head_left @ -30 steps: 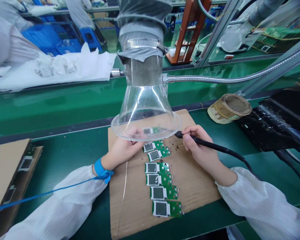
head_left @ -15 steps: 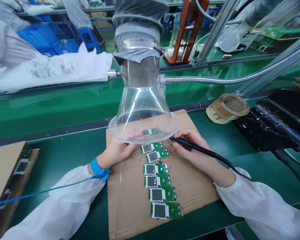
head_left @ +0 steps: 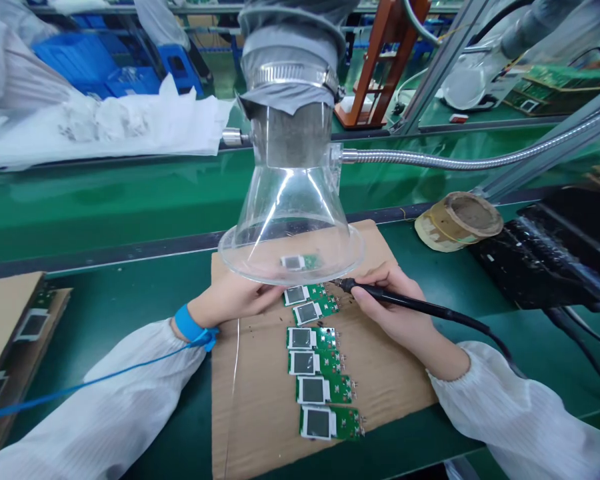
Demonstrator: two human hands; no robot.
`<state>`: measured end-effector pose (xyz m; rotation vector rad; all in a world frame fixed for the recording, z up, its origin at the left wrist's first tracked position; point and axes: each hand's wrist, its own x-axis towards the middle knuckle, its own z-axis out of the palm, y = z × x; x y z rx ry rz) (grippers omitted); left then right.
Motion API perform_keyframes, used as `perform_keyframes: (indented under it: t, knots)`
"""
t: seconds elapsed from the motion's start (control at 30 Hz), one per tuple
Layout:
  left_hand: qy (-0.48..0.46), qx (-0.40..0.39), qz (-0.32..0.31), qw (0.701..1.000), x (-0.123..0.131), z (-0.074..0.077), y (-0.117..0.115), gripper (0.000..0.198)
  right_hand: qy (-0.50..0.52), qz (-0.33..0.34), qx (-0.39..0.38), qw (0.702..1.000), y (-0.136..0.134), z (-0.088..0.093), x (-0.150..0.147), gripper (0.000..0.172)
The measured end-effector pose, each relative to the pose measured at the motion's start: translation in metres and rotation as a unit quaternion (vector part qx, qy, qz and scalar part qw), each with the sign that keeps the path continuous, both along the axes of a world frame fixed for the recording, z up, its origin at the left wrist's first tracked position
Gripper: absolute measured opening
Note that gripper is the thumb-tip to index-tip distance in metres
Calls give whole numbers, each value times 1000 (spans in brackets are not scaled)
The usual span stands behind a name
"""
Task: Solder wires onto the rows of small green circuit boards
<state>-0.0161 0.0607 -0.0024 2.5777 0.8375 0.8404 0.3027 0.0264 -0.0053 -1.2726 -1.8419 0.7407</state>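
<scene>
In my right hand (head_left: 390, 293) is a black soldering iron (head_left: 405, 300), gripped like a pen. Its tip points left at the right end of a green circuit board (head_left: 296, 295) with a small grey display. My left hand (head_left: 243, 293) is closed at that board's left side, fingers partly behind the hood's rim. A thin shiny solder wire (head_left: 237, 353) trails down from beneath this hand; the pinch itself is hidden. Several similar boards (head_left: 314, 390) lie in a column on a cardboard sheet (head_left: 260, 413). Another board (head_left: 293, 263) shows through the clear hood.
A clear fume hood (head_left: 293, 193) hangs low over the work, with a flexible metal arm (head_left: 430, 159) on its right. At right stand a round tan container (head_left: 460, 220) and a black stand (head_left: 540, 247). Cardboard with boards (head_left: 10, 333) lies left. A blue strap (head_left: 193, 327) circles my left wrist.
The iron's tip has moved slightly left and come into view below the hood's rim. My left hand is a little flatter beside the board. The view has shifted slightly.
</scene>
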Motion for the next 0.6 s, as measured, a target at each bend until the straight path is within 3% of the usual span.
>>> perform_keyframes:
  t: [0.6]
  knots:
    - [31,-1,20,999,-3,-4,0,26,-29,-7,-44,999,3,-3,-1,23]
